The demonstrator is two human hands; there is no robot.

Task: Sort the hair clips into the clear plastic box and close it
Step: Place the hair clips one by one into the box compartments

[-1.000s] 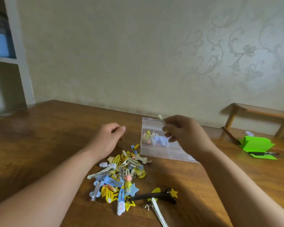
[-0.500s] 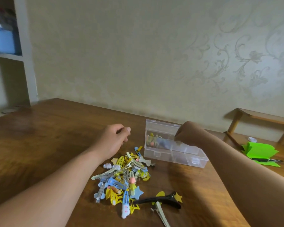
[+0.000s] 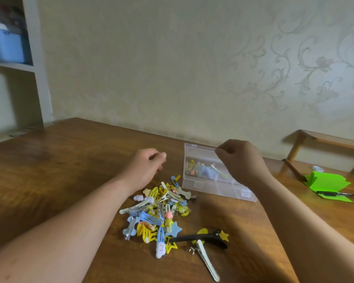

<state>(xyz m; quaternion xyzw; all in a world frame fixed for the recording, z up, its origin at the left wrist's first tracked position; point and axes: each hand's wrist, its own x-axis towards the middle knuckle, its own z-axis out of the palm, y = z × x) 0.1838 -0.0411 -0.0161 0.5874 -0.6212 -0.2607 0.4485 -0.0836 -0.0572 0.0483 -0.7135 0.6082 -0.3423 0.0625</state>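
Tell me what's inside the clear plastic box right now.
The clear plastic box holds a cluster of hair clips at its left end: yellow, pink, pale blue. The right hand covers its far right part, so anything there is hidden.

Home room: patterned wallpaper (image 3: 294, 68), wooden table (image 3: 49, 160).

The right hand (image 3: 242, 160) hides part of the clear plastic box (image 3: 194, 181), and whether its fingers (image 3: 223, 152) pinch anything is unclear.

Right hand (image 3: 241, 160) curled over open clear box (image 3: 213, 186), left hand (image 3: 147, 168) beside clip pile (image 3: 157, 211), wooden table (image 3: 49, 170)
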